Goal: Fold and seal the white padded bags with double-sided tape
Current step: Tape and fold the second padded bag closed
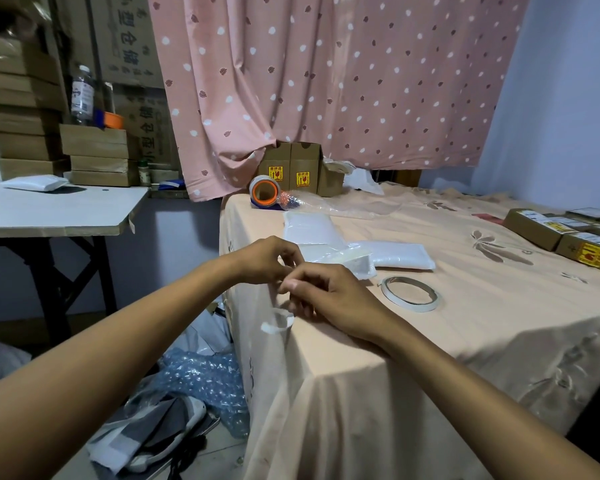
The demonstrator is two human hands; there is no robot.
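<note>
Peach-clothed desk carries white padded bags just beyond the left hand and right hand, whose narrow pinching grip apparently works a tape strip; double-sided tape roll waits beside.

matt cloth bedcover, glossy plastic padded bags

Yellow fragile-goods stickers mark the small brown boxes; a large carton reads "仓储".
</note>
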